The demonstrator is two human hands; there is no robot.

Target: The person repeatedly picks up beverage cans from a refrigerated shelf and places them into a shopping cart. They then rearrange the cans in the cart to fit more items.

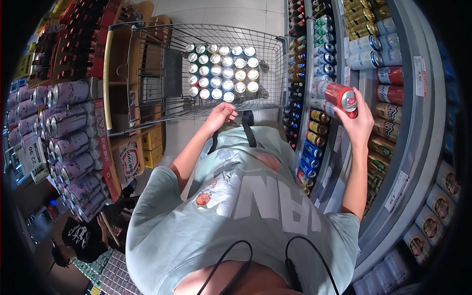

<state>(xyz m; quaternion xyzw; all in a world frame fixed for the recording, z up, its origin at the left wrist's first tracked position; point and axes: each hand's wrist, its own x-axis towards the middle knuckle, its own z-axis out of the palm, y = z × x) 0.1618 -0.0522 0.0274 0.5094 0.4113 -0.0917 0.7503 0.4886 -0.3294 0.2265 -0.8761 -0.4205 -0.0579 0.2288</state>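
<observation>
While hand (360,120) holds can (334,94), tiled floor (221,10), shelves (417,118)

Large pale block letters (243,189) cross the pale green T-shirt (196,236). Big digits mark a white price card (33,156) at left, before stacked lilac cans (73,125). At right, a far price tag (420,76) and a near price tag (397,191) carry dark digits. The red can (337,93) in the right hand (362,122) has a small red lid mark (351,101).
</observation>
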